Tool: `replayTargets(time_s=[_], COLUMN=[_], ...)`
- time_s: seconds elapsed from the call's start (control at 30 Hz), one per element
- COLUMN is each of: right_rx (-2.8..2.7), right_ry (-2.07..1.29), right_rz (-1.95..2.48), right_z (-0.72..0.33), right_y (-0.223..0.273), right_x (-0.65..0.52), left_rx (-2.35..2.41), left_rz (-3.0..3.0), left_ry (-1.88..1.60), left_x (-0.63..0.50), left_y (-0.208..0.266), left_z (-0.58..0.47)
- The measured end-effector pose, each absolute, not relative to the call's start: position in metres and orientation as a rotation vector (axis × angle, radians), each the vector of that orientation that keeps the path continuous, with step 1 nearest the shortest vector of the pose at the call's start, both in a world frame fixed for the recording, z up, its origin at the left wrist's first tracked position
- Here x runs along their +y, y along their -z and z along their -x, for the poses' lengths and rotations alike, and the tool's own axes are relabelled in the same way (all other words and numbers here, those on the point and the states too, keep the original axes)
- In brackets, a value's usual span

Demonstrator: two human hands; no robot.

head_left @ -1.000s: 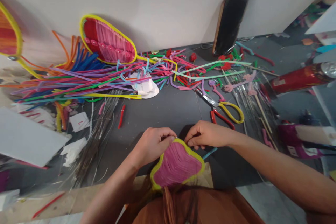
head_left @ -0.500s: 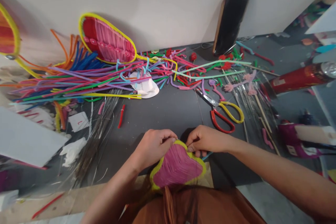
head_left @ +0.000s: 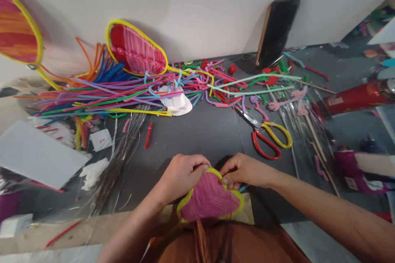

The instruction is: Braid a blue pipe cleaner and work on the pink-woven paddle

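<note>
At the table's near edge lies a heart-like shape [head_left: 210,199], purple pipe cleaners bound in a yellow pipe-cleaner rim. My left hand [head_left: 185,174] is closed on its upper left edge, thumb over the yellow border. Opposite, my right hand [head_left: 242,170] pinches the rim at the upper notch with thumb and fingers. A bit of light blue shows beneath my right hand. Scissors [head_left: 262,133] with one red and one yellow handle rest beyond that hand. A short red pipe cleaner [head_left: 148,135] lies beyond my left hand.
Many coloured pipe cleaners [head_left: 101,94] spread along the back. A yellow-rimmed pink piece [head_left: 138,49] and a phone [head_left: 277,31] lean on the wall. Thin wires [head_left: 119,164] and a white box [head_left: 40,154] are left; a red can [head_left: 358,98] is right.
The view has shifted slightly, so the table items appear farther right. Both hands keep hold of the purple shape; the right fingers have moved slightly along its rim.
</note>
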State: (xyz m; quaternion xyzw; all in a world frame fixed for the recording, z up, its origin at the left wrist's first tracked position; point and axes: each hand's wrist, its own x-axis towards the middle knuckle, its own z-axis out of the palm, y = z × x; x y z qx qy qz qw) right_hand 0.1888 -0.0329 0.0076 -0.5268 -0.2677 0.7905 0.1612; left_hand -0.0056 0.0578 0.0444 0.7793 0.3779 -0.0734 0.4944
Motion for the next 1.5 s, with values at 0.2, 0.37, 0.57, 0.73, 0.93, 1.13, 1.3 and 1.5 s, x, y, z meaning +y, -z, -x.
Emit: replayTargets(time_s=[0.2,0.37,0.57,0.73,0.93,1.13,1.3,1.5], right_rx=[-1.144,-1.276,-1.418,-1.39,-1.335,-1.342,-1.288,-1.302], right_ry=[-1.934,-1.805,-1.557,-1.439,-1.353,-1.275,-1.21,-1.148], right_rz=[1.613,1.674,1.763,1.784,1.776,1.79,1.781,1.771], right_z=[-0.178,-0.173,-0.173,-0.176,-0.176,-0.176,-0.177,-0.178], right_y=[-0.021,-0.021,-0.02,-0.022,-0.024,-0.027,-0.025,-0.026], right_x=[-0.042,-0.048,-0.052,-0.056,-0.058,-0.058,-0.057,-0.053], left_rx=[0.931,0.926,0.972,0.987,0.92,0.963,1.043,1.114], left_rz=[-1.911,-1.887,-1.754,-1.93,-2.219,-2.117,-1.99,-1.934], left_ry=[0.158,0.143,0.023,-0.154,-0.375,-0.417,-0.403,-0.537], left_x=[0.054,0.052,0.042,0.027,0.02,0.018,0.018,0.019], left_y=[-0.043,-0.044,-0.044,-0.039,-0.035,-0.038,-0.04,-0.036], left_z=[0.008,0.008,0.016,0.03,0.034,0.031,0.029,0.025])
